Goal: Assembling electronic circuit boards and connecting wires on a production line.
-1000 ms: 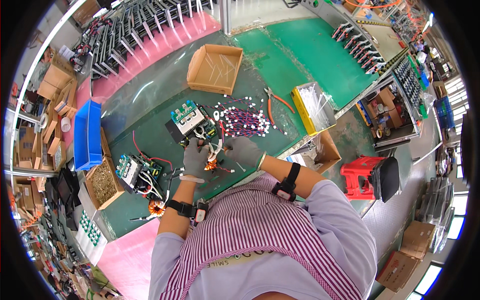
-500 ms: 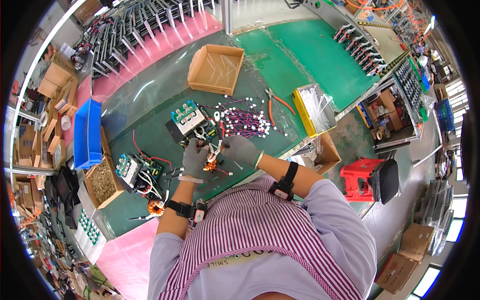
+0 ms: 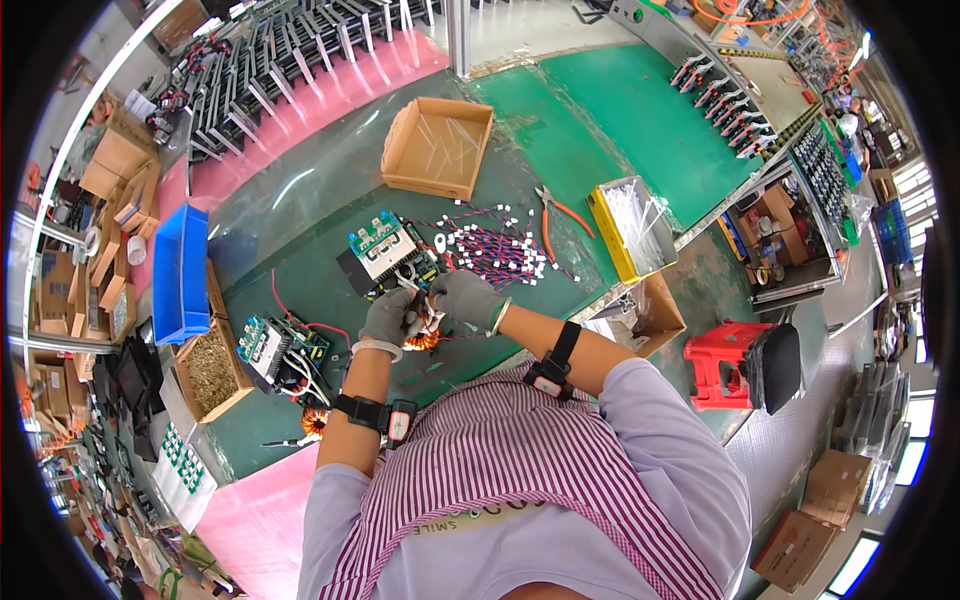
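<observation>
Both my hands wear grey gloves and meet just below a circuit board with a silver heat sink [image 3: 385, 254]. My left hand [image 3: 388, 317] is closed, its fingertips on a bundle of pale wires [image 3: 430, 321]. From the other side my right hand [image 3: 468, 299] pinches at the same bundle. Fingers hide exactly where each grips. A copper-wound ring coil [image 3: 423, 341] lies right under the bundle, beside my left hand. Beyond my right hand spreads a heap of red and blue twisted wires with white connectors [image 3: 492, 250].
A second board [image 3: 270, 345] with its own coil [image 3: 315, 420] lies at left. Around the bench are a blue bin [image 3: 181, 275], a box of brownish small parts [image 3: 212, 375], a cardboard tray [image 3: 436, 150], orange-handled pliers [image 3: 547, 225] and a yellow box of clear strips [image 3: 630, 232]. A red stool [image 3: 725, 365] stands right.
My hands have drawn closer together over the wire bundle, the right one moving left. A thin strip that showed beneath my right hand is no longer visible. The view has shifted slightly.
</observation>
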